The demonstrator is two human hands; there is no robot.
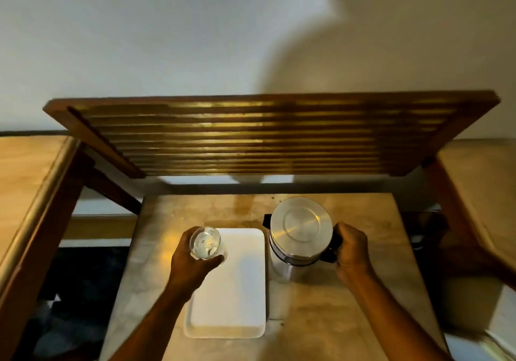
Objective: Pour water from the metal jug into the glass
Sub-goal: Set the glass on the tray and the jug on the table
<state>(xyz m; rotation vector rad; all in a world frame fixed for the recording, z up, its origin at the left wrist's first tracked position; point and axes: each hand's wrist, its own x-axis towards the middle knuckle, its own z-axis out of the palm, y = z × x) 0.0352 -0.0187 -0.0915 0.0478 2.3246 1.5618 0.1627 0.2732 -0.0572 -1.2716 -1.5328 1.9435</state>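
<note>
Dim warm light, soft blur, big shadow on wall.

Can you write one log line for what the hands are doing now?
left hand: holds glass | right hand: grips metal jug handle | pouring: not begun

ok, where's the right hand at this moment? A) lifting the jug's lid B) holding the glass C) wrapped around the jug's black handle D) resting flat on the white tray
C: the right hand has its grip closed on the black handle of the metal jug, which stands upright on the table with its lid on; the left hand holds the glass.
</note>
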